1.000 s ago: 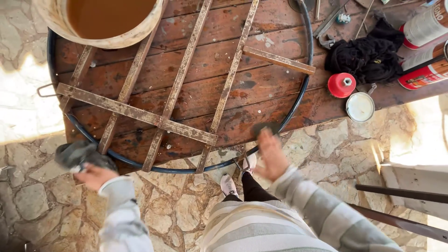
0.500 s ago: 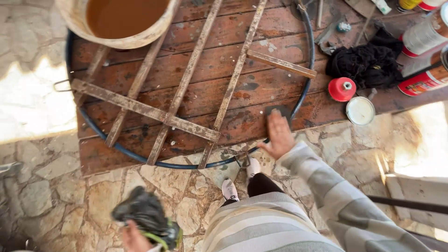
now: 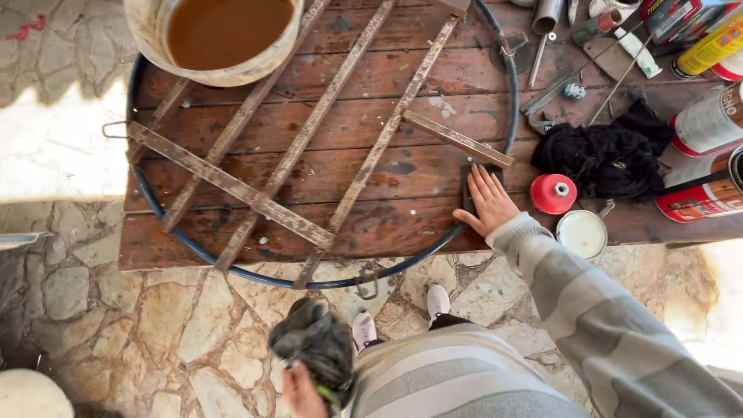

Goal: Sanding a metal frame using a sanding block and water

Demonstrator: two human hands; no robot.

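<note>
A round metal frame with a blue rim (image 3: 309, 283) and several rusty flat bars (image 3: 298, 151) lies on a worn wooden table (image 3: 387, 73). My right hand (image 3: 489, 201) lies flat, fingers spread, on a small dark pad (image 3: 467, 184) just inside the rim at the right, next to a short loose bar (image 3: 457, 139). My left hand (image 3: 303, 391) is low in front of my body, below the table edge, and grips a crumpled dark rag (image 3: 316, 344).
A pale bucket of brown liquid (image 3: 220, 35) stands on the frame's far side. To the right lie a black cloth (image 3: 604, 155), a red spool (image 3: 553, 193), a white lid (image 3: 583, 234), spray cans (image 3: 708, 120) and tools. Stone paving (image 3: 178, 333) is underfoot.
My right hand slid right along the table to the frame's right rim and settled flat on the dark pad. My left hand pulled the rag back from the table's left edge toward my body.
</note>
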